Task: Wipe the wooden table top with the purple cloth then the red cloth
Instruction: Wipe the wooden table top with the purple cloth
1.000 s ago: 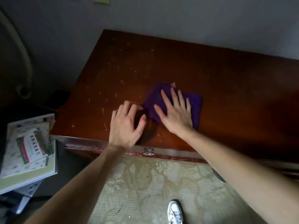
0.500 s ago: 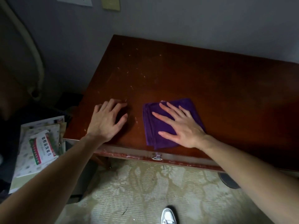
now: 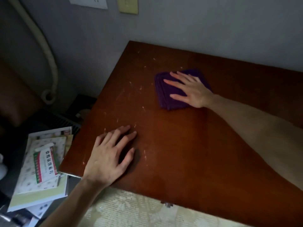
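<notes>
This looks like a lived-in room of a home, dim and a little worn. A reddish-brown wooden table (image 3: 188,145) with a scratched, flecked top stands pushed against a plain grey painted wall (image 3: 196,22). On that wall sit a white socket plate (image 3: 89,2) and a yellowed switch plate (image 3: 128,5). A pale ribbed hose (image 3: 44,46) curves down the wall at the left and ends in a curl. Beside the table's left edge lies a loose stack of printed booklets and papers (image 3: 41,171), the top one bearing Chinese characters. Underfoot is pale flooring with a faded floral pattern (image 3: 131,212).
</notes>
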